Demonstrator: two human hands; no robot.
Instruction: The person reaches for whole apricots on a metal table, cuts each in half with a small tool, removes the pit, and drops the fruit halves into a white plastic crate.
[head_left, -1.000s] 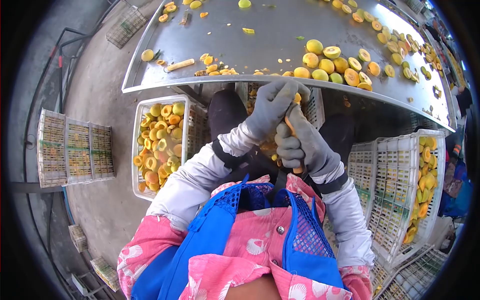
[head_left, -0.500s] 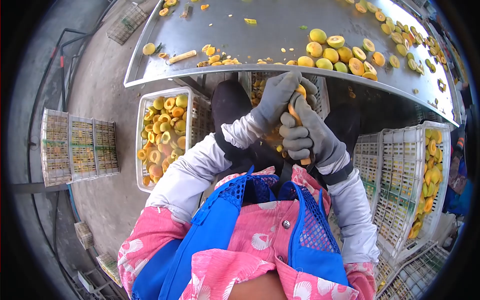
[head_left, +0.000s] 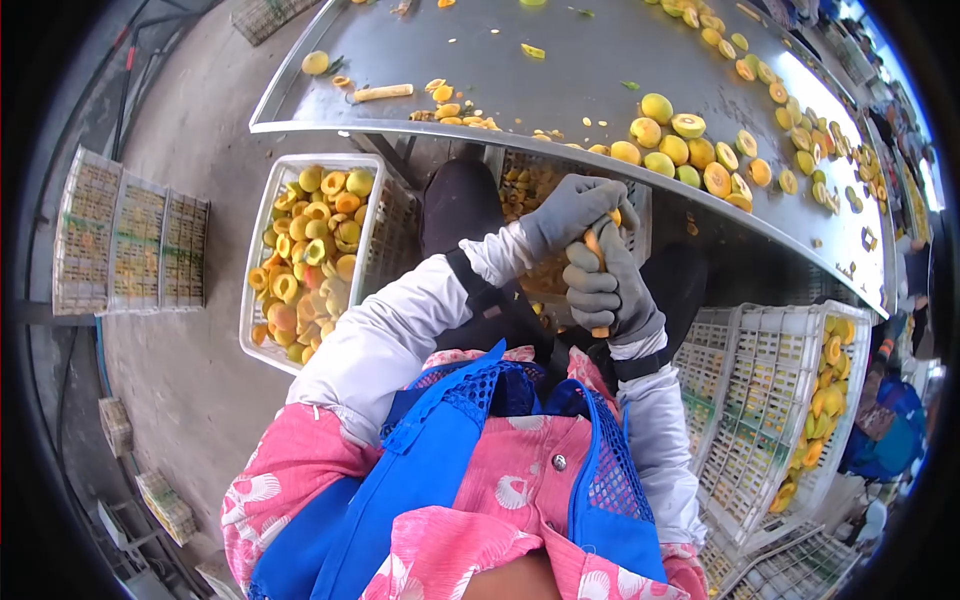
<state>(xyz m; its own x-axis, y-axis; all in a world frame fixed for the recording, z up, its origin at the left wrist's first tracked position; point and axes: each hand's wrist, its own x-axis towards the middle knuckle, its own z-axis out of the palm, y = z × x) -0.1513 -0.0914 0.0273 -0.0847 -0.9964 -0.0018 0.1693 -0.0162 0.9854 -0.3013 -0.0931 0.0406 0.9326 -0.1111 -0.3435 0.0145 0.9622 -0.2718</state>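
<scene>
Both hands wear grey gloves and meet in front of my knees, just below the table edge. My left hand (head_left: 577,214) is closed around a yellow peach (head_left: 616,216), of which only a sliver shows between the fingers. In my right hand (head_left: 618,285) is a wooden-handled tool (head_left: 600,332); the handle's lower end sticks out under the fist, and its working end is hidden by the gloves. The right thumb presses up close to the fruit. Below the hands, a crate (head_left: 640,225) between my legs holds orange-yellow fruit pieces.
The metal table (head_left: 450,75) carries whole and halved peaches (head_left: 675,150), scraps (head_left: 450,112) and a loose wooden handle (head_left: 383,92). A white crate of peach halves (head_left: 312,240) stands at my left, stacked fruit crates (head_left: 740,370) at my right, and another crate (head_left: 130,235) farther left.
The view has turned, so the table now slopes down more to the right. My hands stay together on the fruit and tool, slightly lower in view.
</scene>
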